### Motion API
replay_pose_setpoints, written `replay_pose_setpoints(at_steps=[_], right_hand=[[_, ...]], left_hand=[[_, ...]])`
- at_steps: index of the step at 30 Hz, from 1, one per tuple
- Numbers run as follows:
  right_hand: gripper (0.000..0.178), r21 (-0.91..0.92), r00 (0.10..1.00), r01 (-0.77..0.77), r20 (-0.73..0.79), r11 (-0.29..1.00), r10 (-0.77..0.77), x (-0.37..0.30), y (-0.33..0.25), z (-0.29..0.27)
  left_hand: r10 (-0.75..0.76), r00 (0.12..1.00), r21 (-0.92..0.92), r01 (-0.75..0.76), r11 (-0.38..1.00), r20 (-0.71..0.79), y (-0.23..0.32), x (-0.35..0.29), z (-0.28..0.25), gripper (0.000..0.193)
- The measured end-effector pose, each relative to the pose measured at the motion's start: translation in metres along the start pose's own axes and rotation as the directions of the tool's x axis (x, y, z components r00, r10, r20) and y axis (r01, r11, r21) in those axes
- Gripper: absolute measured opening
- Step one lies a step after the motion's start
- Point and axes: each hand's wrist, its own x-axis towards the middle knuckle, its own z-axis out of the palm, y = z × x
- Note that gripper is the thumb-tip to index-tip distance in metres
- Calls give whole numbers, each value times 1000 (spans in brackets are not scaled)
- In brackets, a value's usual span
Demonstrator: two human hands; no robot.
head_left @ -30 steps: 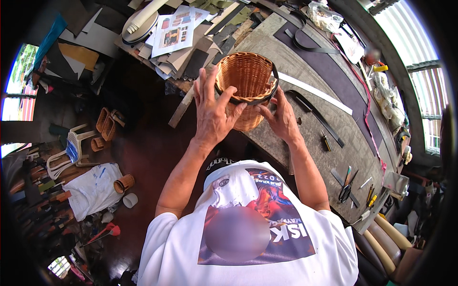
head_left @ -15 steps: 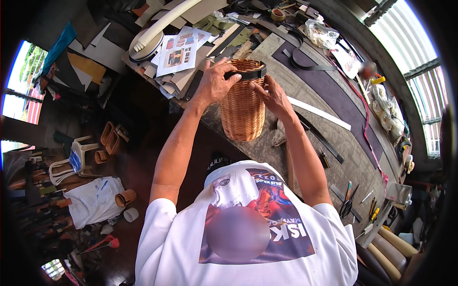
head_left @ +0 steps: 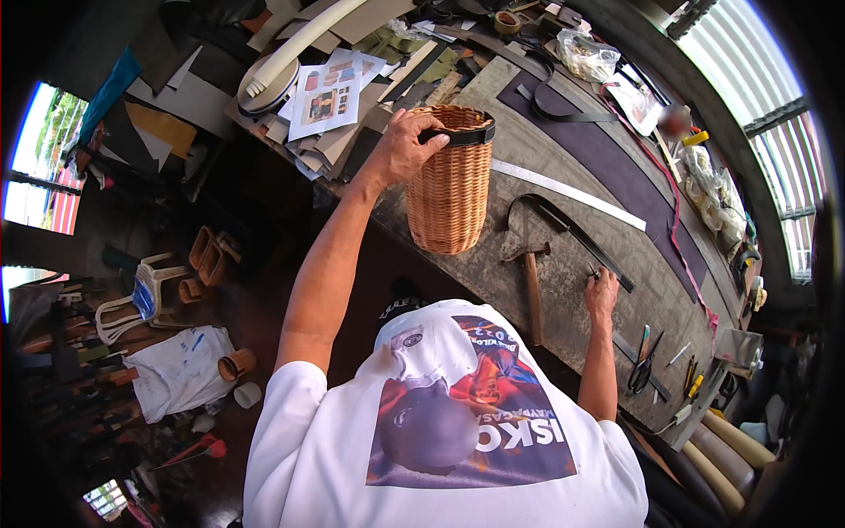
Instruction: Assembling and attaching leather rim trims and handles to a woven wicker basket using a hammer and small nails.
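A tall round wicker basket [head_left: 449,198] stands upright near the workbench's front edge. Just under its rim runs a black leather strap [head_left: 471,136]. My left hand [head_left: 407,151] is closed over the left side of the rim, thumb pressed on the strap. Farther right, my right hand [head_left: 602,295] is low at the bench top, its fingers closed around a small dark tool [head_left: 593,270]; most of that tool is hidden. Between the basket and this hand lie a hammer [head_left: 532,290] with a wooden handle and a curled black leather strip [head_left: 563,229].
A metal ruler [head_left: 572,195] lies behind the leather strip. Scissors [head_left: 642,370] rest at the right front. Printed sheets [head_left: 330,97] and leather scraps pile up at the back left. A long dark leather piece [head_left: 607,167] spans the bench. A white chair [head_left: 141,299] stands left.
My right hand has left the basket's rim and moved right and nearer, down onto the small tool on the bench. My left hand still holds the rim and strap.
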Motion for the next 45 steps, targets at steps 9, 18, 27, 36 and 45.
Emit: replay_pose_setpoints(at_steps=[9,18,27,36,45], right_hand=[[31,-18,976,201,-75,979,-202,-13,39,16],[40,736,888,364,-89,570,-452,-51,-207,-100],[39,747,828,517,-313,418,-465,-28,-327,-97],[39,749,829,513,-306,420,-469,-25,-333,-97],[39,744,823,514,-287,426,-490,-25,-331,-102]], left_hand=[[-60,998,44,61,997,-20,8,0,4,25],[157,970,187,-122,975,-186,0,4,22,28],[49,995,202,-31,979,-84,3,8,17,29],[106,991,177,-90,980,-84,8,4,15,34],[59,996,138,-50,989,-61,7,7,15,38]])
